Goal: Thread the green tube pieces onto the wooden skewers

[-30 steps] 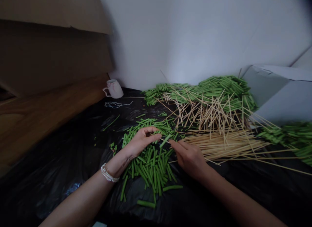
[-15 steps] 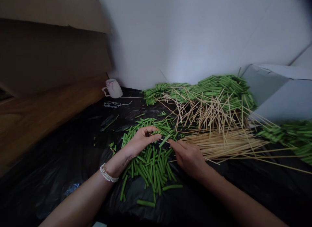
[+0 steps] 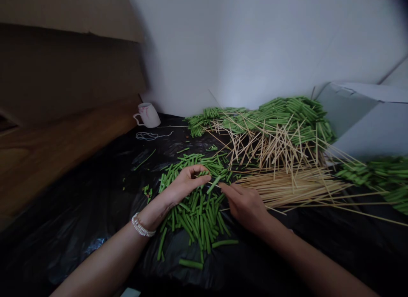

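Note:
Over a loose heap of cut green bean pieces [image 3: 202, 224], my left hand [image 3: 185, 184] is closed, thumb and fingers pinching a piece of green bean. From the right, my right hand [image 3: 247, 203] grips a thin wooden skewer, whose short visible length [image 3: 217, 186] spans the gap between my hands. A green bean piece [image 3: 213, 184] lies slantwise across that skewer, apparently threaded on it. My fingers hide the skewer's tip and most of its length. Just beyond my right hand is a bundle of bare skewers [image 3: 293, 188].
Skewered green beans [image 3: 293, 112] are piled along the wall, their sticks crossing forward. More green pieces [image 3: 382, 178] lie far right, near a white box [image 3: 363, 122]. A mug [image 3: 148, 115] and a tangled string [image 3: 148, 136] sit back left on black plastic sheeting [image 3: 95, 203].
My hands keep almost the same pose. The green piece on the skewer has shifted very slightly; the surrounding piles look unchanged.

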The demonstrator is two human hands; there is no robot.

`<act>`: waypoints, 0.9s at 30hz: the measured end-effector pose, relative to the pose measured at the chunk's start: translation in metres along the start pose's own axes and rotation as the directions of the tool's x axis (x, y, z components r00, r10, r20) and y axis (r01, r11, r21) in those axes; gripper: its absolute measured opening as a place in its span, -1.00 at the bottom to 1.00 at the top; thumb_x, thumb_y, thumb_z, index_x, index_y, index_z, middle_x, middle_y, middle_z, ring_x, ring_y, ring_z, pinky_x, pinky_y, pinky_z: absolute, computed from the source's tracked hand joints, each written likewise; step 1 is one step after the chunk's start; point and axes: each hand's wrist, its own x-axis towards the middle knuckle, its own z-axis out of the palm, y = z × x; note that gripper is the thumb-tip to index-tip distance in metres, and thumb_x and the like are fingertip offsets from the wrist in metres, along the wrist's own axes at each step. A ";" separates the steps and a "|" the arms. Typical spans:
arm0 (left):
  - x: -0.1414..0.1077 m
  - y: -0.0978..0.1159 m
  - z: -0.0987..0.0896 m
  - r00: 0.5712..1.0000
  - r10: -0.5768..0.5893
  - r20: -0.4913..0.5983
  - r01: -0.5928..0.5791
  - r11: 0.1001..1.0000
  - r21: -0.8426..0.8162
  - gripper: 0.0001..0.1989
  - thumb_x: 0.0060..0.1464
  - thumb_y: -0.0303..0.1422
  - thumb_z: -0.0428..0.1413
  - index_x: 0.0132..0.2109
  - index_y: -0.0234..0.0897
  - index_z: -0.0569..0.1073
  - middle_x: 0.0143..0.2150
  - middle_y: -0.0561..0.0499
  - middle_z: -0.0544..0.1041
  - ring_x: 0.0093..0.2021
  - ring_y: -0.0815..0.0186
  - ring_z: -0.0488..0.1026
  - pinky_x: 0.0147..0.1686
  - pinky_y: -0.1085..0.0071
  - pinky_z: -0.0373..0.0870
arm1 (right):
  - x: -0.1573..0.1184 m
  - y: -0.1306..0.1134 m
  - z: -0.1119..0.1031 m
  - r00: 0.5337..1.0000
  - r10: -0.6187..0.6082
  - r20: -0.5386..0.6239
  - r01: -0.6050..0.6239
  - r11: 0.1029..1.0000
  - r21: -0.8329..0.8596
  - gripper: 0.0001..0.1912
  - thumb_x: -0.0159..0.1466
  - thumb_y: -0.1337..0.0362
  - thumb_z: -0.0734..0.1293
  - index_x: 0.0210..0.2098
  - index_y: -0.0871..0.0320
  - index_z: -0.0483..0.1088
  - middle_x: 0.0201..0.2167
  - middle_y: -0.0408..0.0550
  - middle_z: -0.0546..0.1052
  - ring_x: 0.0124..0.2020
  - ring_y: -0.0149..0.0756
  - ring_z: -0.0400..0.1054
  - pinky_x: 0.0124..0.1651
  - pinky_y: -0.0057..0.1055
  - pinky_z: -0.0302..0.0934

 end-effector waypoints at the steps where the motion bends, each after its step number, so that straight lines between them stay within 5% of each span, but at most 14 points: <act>1: 0.000 0.001 0.000 1.000 -0.002 0.000 0.002 1.000 0.019 -0.76 -0.09 -0.25 0.29 -0.32 -0.29 0.46 -0.49 0.12 0.50 -0.54 0.47 0.36 -0.49 0.54 0.27 | 0.000 0.000 0.000 1.000 0.000 -0.001 0.000 1.000 0.000 -0.62 0.27 0.47 0.13 0.02 0.19 0.38 -0.41 -0.09 0.51 -0.46 -0.43 0.34 -0.42 -0.50 0.11; 10: -0.002 0.006 0.003 0.998 0.055 0.006 -0.055 0.978 0.203 -0.75 -0.06 -0.18 0.25 -0.34 -0.31 0.53 -0.47 0.06 0.51 -0.50 0.42 0.35 -0.44 0.51 0.29 | 0.000 -0.002 0.000 0.998 0.027 0.052 -0.027 1.000 0.001 -0.65 0.27 0.45 0.15 -0.01 0.16 0.39 -0.41 -0.12 0.50 -0.47 -0.44 0.34 -0.42 -0.50 0.09; 20: 0.001 0.002 -0.001 0.997 0.069 0.014 -0.071 0.984 0.164 -0.74 -0.07 -0.21 0.28 -0.28 -0.31 0.55 -0.41 0.03 0.55 -0.46 0.40 0.40 -0.38 0.48 0.34 | 0.001 0.000 0.001 0.999 0.035 0.031 -0.035 0.999 0.026 -0.65 0.28 0.45 0.14 -0.01 0.17 0.39 -0.39 -0.10 0.51 -0.45 -0.42 0.35 -0.40 -0.50 0.11; 27: 0.000 0.001 -0.002 0.993 0.107 0.045 -0.111 0.989 0.102 -0.80 -0.10 -0.29 0.31 -0.36 -0.32 0.54 -0.43 0.07 0.53 -0.45 0.43 0.40 -0.35 0.51 0.33 | 0.000 0.001 -0.001 0.996 -0.067 -0.050 0.063 0.994 -0.087 -0.60 0.23 0.50 0.14 0.00 0.22 0.40 -0.44 -0.10 0.49 -0.52 -0.42 0.30 -0.46 -0.45 0.08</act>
